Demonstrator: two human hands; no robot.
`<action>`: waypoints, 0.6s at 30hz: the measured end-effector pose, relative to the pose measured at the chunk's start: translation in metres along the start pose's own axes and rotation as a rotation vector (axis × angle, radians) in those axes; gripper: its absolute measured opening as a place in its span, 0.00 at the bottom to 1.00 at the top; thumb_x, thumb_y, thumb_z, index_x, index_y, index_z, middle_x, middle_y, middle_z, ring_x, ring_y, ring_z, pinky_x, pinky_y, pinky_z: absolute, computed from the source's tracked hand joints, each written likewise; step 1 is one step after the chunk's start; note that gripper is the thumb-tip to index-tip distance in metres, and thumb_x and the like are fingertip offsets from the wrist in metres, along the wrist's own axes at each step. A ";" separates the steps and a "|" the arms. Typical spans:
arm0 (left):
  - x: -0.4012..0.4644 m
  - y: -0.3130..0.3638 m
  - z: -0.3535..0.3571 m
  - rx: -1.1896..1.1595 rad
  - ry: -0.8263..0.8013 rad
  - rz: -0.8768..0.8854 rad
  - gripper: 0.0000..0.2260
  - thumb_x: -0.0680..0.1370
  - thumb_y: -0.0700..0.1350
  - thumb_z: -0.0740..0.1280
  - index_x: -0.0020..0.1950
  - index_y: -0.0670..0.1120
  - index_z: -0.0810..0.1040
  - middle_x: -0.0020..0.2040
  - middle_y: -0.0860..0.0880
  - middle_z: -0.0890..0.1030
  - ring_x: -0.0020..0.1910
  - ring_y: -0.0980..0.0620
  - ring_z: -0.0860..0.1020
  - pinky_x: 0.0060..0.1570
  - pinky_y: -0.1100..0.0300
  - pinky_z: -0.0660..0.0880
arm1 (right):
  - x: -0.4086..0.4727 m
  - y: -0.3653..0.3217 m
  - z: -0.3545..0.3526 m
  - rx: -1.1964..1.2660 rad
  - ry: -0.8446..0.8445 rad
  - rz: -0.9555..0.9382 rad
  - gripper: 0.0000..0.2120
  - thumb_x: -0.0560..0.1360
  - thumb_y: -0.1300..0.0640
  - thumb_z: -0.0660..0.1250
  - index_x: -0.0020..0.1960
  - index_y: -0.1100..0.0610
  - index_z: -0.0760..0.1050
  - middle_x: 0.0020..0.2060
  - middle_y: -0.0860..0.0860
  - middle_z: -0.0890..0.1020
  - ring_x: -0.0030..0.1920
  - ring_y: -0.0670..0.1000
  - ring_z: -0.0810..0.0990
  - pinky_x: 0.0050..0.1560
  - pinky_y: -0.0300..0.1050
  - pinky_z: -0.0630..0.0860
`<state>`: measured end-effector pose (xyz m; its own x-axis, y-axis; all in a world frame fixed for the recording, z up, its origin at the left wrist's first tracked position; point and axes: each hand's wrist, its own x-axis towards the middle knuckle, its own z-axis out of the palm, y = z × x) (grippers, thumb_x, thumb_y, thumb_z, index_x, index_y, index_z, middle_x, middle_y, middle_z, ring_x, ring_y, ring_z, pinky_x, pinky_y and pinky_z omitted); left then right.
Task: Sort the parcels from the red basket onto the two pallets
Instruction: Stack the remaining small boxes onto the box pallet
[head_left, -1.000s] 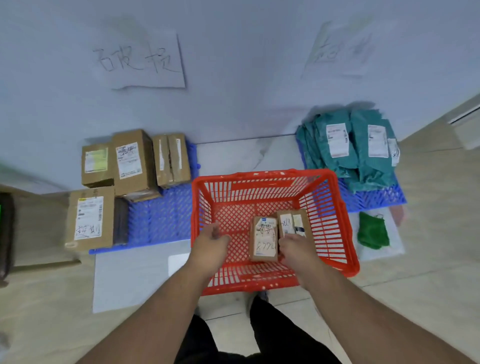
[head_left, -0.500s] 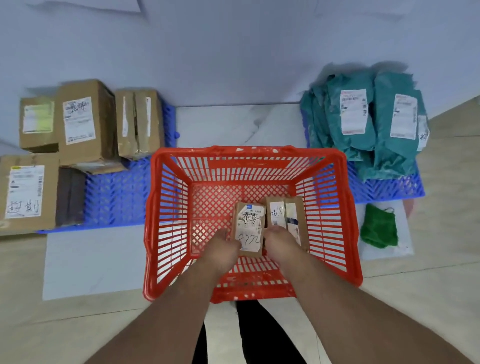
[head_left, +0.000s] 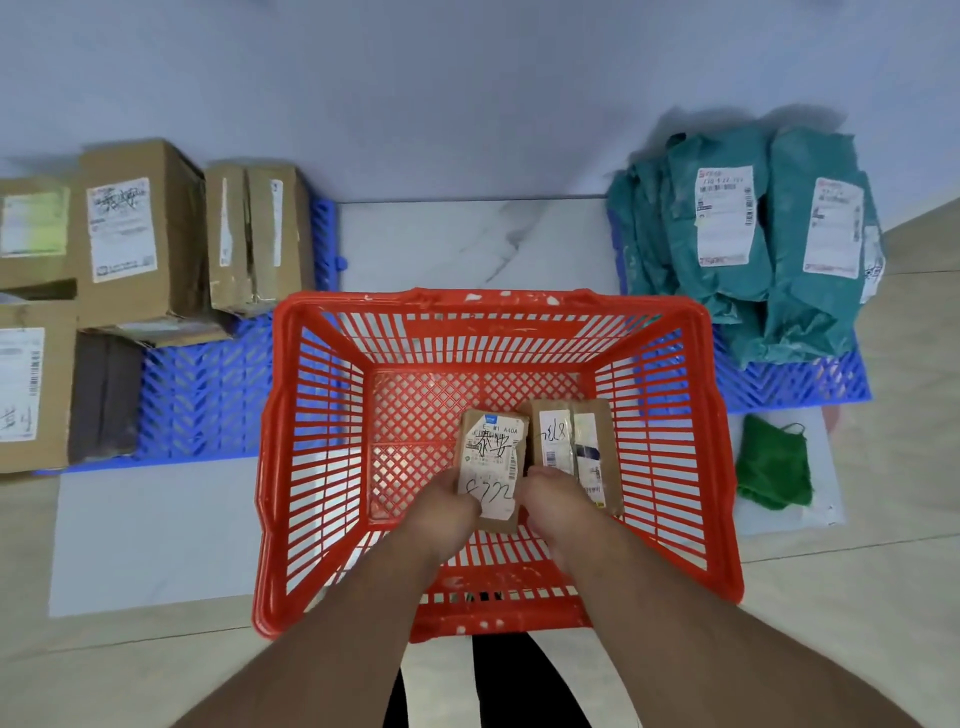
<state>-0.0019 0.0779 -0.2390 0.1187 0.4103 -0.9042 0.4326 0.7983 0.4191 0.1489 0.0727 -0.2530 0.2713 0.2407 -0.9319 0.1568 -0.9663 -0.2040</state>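
The red basket (head_left: 322, 415) stands on the floor in front of me. Two small cardboard parcels lie inside it. My left hand (head_left: 448, 503) grips the left parcel (head_left: 491, 460), which bears a white label with handwriting. My right hand (head_left: 551, 496) grips the near end of the right parcel (head_left: 576, 441), taped and labelled. The left blue pallet (head_left: 202, 384) carries several cardboard boxes (head_left: 140, 234). On the right blue pallet (head_left: 795, 384) lie several teal mailer bags (head_left: 748, 244).
A green cloth (head_left: 774, 467) lies on a white sheet right of the basket. A pale wall rises just behind both pallets. A marble floor strip (head_left: 467, 239) runs between them. My dark trouser legs show under the basket's near rim.
My head has tilted down and come closer, so the basket looks larger. My left hand moved from the basket's left side onto the left parcel. My right hand stayed on the right parcel.
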 end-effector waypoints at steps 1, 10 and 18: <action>-0.003 0.002 -0.002 -0.019 0.009 -0.003 0.24 0.81 0.34 0.59 0.76 0.49 0.74 0.67 0.50 0.82 0.52 0.58 0.78 0.40 0.67 0.71 | -0.003 -0.001 -0.002 0.014 0.002 -0.003 0.12 0.80 0.61 0.62 0.57 0.58 0.82 0.57 0.57 0.86 0.55 0.57 0.82 0.52 0.54 0.83; -0.089 0.045 -0.032 -0.121 0.096 0.059 0.21 0.80 0.33 0.61 0.68 0.50 0.79 0.56 0.54 0.85 0.56 0.52 0.82 0.50 0.59 0.80 | -0.093 -0.034 -0.022 0.196 -0.114 -0.095 0.14 0.77 0.55 0.64 0.55 0.52 0.87 0.49 0.51 0.91 0.55 0.57 0.88 0.63 0.60 0.83; -0.187 0.075 -0.079 -0.236 0.255 0.266 0.25 0.75 0.31 0.62 0.67 0.50 0.82 0.57 0.50 0.88 0.56 0.47 0.86 0.61 0.46 0.82 | -0.192 -0.084 -0.015 0.214 -0.242 -0.415 0.19 0.78 0.67 0.63 0.63 0.54 0.84 0.52 0.52 0.91 0.54 0.56 0.90 0.62 0.59 0.84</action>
<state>-0.0621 0.0961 -0.0321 -0.0387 0.6876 -0.7251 0.1974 0.7166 0.6690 0.0980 0.1093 -0.0524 -0.0034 0.6038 -0.7972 -0.0004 -0.7972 -0.6038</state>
